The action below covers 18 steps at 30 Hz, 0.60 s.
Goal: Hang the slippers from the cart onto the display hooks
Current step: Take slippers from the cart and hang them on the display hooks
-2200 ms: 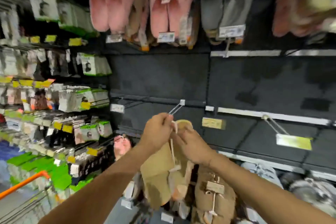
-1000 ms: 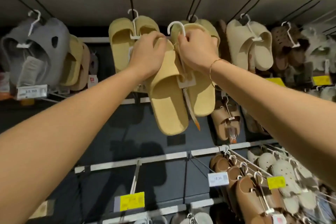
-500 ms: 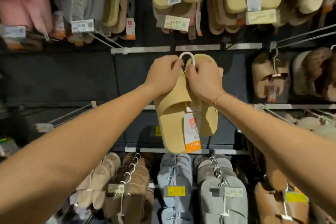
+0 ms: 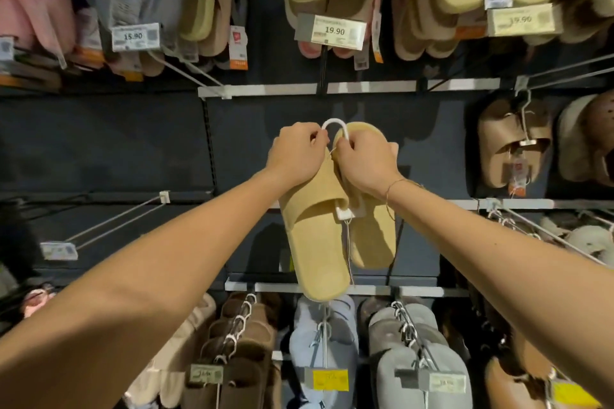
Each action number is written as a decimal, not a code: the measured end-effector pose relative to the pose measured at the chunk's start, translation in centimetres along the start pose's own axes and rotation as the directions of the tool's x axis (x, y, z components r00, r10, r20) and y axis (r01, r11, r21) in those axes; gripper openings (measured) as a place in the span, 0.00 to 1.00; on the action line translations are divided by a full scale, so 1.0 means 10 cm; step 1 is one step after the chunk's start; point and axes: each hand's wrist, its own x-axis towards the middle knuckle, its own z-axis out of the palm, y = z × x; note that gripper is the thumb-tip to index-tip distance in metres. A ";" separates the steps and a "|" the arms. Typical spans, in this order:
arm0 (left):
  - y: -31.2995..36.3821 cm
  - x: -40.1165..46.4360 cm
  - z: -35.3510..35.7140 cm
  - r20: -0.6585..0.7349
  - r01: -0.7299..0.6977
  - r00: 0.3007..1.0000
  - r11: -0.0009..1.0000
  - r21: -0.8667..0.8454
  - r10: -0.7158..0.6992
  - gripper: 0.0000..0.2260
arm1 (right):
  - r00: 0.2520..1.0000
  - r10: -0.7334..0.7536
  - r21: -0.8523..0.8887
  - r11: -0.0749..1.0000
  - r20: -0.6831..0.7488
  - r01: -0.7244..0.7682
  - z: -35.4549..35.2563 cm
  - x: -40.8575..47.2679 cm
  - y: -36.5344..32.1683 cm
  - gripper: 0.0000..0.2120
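Two hands [image 4: 332, 156]; two yellow slippers [image 4: 319, 242]

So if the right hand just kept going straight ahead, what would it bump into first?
Probably the dark back panel of the display; the right hand, gripping the yellow slippers, has no hook in front. Depth is hard to judge.

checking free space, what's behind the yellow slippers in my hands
Behind the yellow slippers is bare dark back panel and a grey rail. Whether an empty hook sits directly behind them is hidden by the pair and both hands.

dark display wall [image 4: 133, 143], metal hooks [image 4: 109, 226], hanging grey slippers [image 4: 422, 372], price tags [image 4: 330, 30]
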 end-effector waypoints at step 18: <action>-0.17 1.09 -0.21 -0.426 -0.261 0.873 0.965 -0.002 0.235 0.14 | 0.902 -0.293 -0.135 0.955 -0.318 0.263 -0.02 1.01 -0.30 0.17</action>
